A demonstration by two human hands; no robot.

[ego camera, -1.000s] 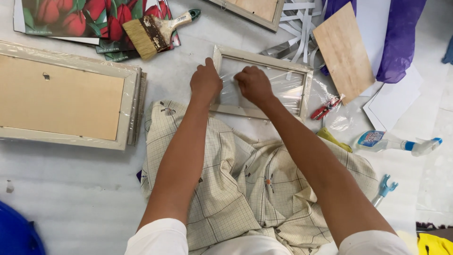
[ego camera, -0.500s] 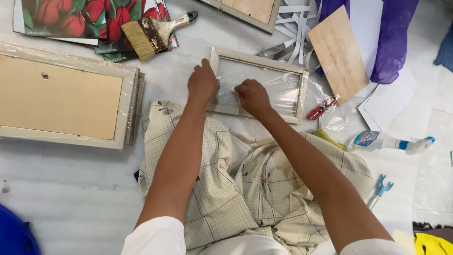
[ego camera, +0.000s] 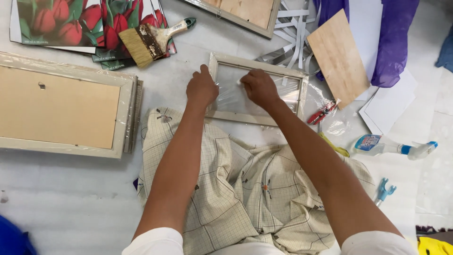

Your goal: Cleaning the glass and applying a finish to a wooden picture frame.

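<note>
White floor sheeting everywhere, cluttered with framing odds and ends, and I'm looking straight down at both hands on a small pale picture frame [ego camera: 257, 89] wrapped in clear film, lying flat just ahead of a checked cloth [ego camera: 236, 189]. My left hand [ego camera: 202, 89] presses down on the frame's left edge; my right hand [ego camera: 258, 87] sits on the film, fingers curled, seemingly pinching something small and white, though I can't tell for sure. I'd judge the frame light and stiff, the film slippery and crinkly, any glass fragile, so grip the wooden rails. Off to the right lies a spray bottle [ego camera: 394, 145], clear with a blue nozzle and a blue-and-red label. Upper left, glossy red tulip prints [ego camera: 61, 21] sit under a paintbrush [ego camera: 151, 38].
</note>
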